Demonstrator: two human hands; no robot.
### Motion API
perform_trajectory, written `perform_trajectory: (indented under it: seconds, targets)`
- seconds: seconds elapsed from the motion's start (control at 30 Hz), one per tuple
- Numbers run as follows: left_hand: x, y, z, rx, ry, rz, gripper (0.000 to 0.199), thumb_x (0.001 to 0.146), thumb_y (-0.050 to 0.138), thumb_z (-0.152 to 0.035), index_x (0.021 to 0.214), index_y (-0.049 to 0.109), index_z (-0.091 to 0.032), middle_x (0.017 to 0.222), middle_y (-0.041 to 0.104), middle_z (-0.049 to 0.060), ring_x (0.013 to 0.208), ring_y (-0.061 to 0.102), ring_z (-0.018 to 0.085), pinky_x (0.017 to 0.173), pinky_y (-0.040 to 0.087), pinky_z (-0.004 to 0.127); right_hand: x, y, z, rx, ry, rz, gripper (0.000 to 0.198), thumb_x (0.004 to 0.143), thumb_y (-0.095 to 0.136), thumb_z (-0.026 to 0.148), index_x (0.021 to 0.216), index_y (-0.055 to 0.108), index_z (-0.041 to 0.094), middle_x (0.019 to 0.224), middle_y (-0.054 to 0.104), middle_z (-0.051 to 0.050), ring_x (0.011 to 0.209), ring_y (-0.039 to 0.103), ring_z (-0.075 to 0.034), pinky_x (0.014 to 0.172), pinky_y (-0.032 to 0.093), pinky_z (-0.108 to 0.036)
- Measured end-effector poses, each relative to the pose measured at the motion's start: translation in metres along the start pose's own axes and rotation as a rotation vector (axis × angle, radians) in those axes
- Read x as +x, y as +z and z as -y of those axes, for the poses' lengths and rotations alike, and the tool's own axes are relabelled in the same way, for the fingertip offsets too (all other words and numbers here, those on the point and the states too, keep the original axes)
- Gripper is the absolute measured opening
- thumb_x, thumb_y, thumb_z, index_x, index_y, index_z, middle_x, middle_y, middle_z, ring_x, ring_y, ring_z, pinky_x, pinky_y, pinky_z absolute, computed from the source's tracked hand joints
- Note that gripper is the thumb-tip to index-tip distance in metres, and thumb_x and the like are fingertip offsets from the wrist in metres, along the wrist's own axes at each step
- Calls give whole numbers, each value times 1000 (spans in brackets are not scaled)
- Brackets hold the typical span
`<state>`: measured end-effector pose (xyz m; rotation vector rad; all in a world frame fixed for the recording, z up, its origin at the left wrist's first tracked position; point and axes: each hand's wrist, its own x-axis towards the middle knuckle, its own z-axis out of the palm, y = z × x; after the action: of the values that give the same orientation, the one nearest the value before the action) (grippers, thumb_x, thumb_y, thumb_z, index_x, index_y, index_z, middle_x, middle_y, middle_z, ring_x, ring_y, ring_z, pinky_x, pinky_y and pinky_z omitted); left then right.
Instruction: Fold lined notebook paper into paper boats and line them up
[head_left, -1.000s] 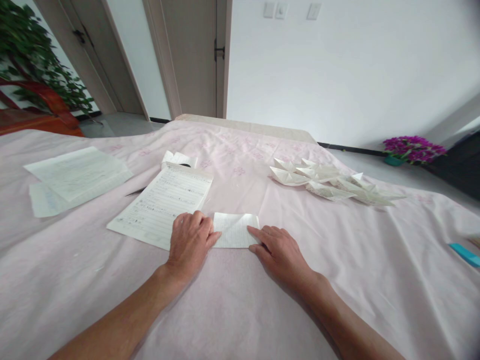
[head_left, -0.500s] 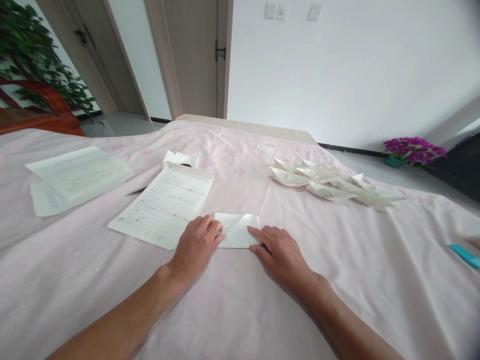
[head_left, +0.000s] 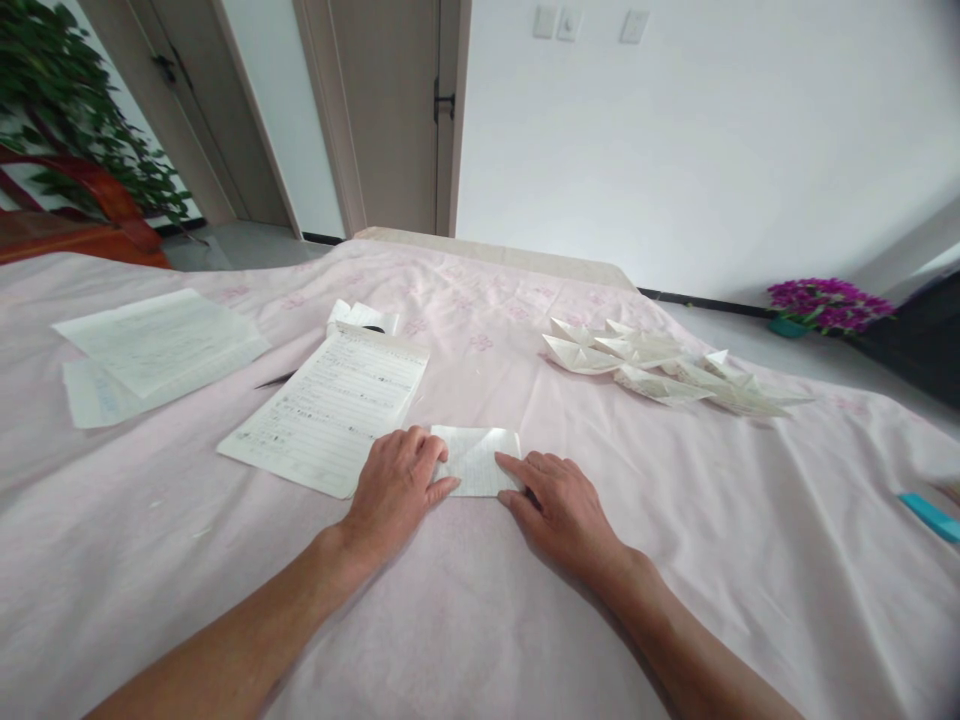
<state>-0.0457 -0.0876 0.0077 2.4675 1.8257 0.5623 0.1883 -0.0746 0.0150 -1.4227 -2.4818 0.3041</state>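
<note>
A small folded piece of lined paper lies flat on the cloth in front of me, between both hands. My left hand is at its left end, with fingers curled and the thumb lying along the lower left part of the paper. At the right end, my right hand presses the paper with its index finger, the thumb touching near the lower right corner and the other fingers bent under. Just left of it, a written lined sheet reaches to my left hand.
Several folded paper boats stand at right. Two loose sheets overlap at far left. A dark pointed tool pokes from under the written sheet, near folded white paper. A blue object lies at the right edge of the pink tablecloth.
My left thumb has slid slightly right and stretched out over the paper's lower left part. My right hand and the paper stay almost in place.
</note>
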Motion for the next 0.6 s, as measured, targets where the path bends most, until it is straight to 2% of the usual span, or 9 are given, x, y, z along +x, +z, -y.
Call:
perform_trajectory:
  seconds: [0.37,0.6]
  targets:
    - [0,1,-1,-9,-8,-2,23,84,70,-33,98,55,-22,97,56,3,93,53,22,84,40,37,2,3,10,-42,47,-47,34,94,54,41,124,60,26,89,65,-4,82,57,-20,73,33,-32]
    - [0,0,-2,23,3,8,22,84,69,-33,98,56,-22,97,56,3,91,52,23,81,40,37,2,4,15,-65,99,-68,34,92,57,37,125,61,26,91,66,-4,83,57,-20,75,32,-33]
